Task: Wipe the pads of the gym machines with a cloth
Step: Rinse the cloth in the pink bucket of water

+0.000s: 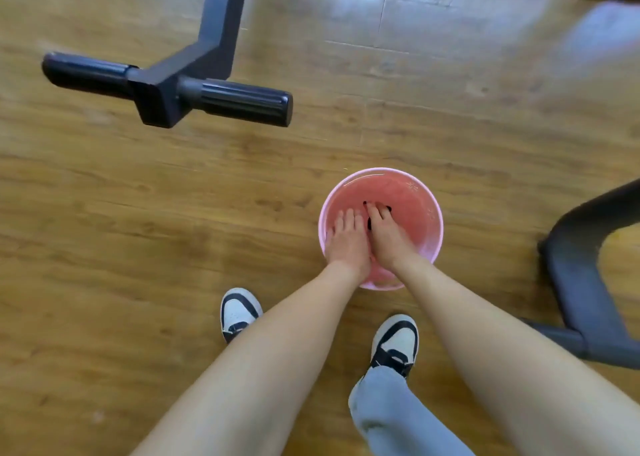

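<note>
At the upper left a dark machine bar (166,91) with two roller pads (244,102) hangs over the wooden floor (104,230). Right of the middle a pink basin (434,209) stands on the floor, holding water. Both hands reach into it: the left hand (346,239) lies flat, fingers straight and together, and the right hand (386,230) beside it presses on a dark cloth (367,220), mostly hidden beneath them. A dark frame (575,275) curves at the far right.
</note>
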